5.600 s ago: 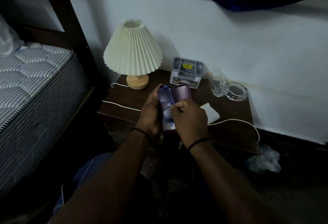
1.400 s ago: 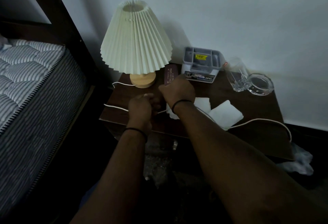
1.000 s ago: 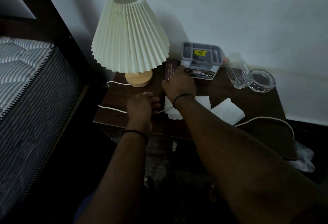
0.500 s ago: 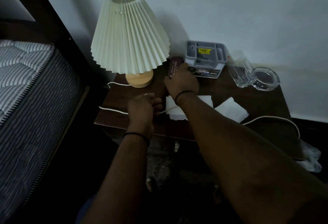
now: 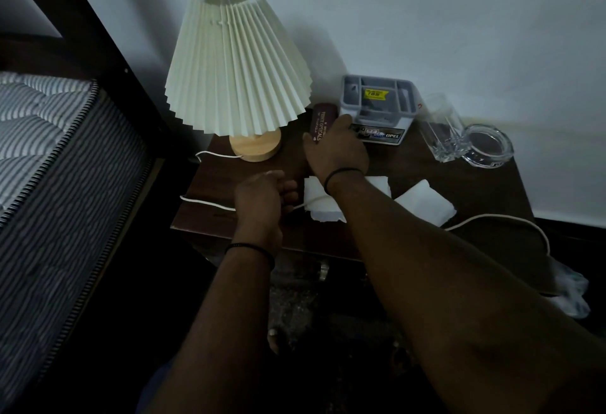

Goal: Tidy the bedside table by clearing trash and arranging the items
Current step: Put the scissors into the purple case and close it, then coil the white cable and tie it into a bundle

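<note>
My left hand [image 5: 262, 195] rested loosely curled and unladen on the near table [image 5: 485, 243] edge beside the tissues [image 5: 423, 202]. Farther back, my right hand [image 5: 336, 148] gripped the glasses case [image 5: 323, 118] between lamp [image 5: 237, 62] and organizer [image 5: 377, 108]. Recommended: slide it square, parallel to the organizer, clear of the lamp base.

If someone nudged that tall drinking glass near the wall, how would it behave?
The glass looks tall for its base, so a push near the rim would probably tip it rather than slide it. It seems thick and clear, likely heavy for its size, smooth to grip and breakable. The ashtray close beside it could get knocked.
</note>
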